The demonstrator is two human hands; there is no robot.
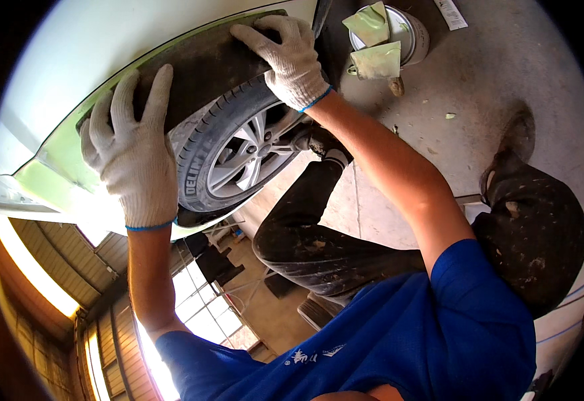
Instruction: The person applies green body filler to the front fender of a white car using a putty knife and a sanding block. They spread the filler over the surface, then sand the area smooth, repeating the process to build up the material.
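We see a grey concrete floor (505,73) carrying the car's tyre (218,144). A metal paint can (409,30) stands on it with crumpled green masking paper (376,60) against it, and small green scraps (450,115) lie nearby.

White paint can (409,30) on floor; white rectangular label (451,13) beside.

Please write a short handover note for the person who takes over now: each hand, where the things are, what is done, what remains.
Left hand: gloved, flat on the dark sheet over the wheel arch.
Right hand: gloved, pressing the sheet's upper end.
Sheet lies above the tyre, along the green-taped edge of the car body.
Paint can stands on the floor.
Done: sheet in place. Left: fixing it is not visible.
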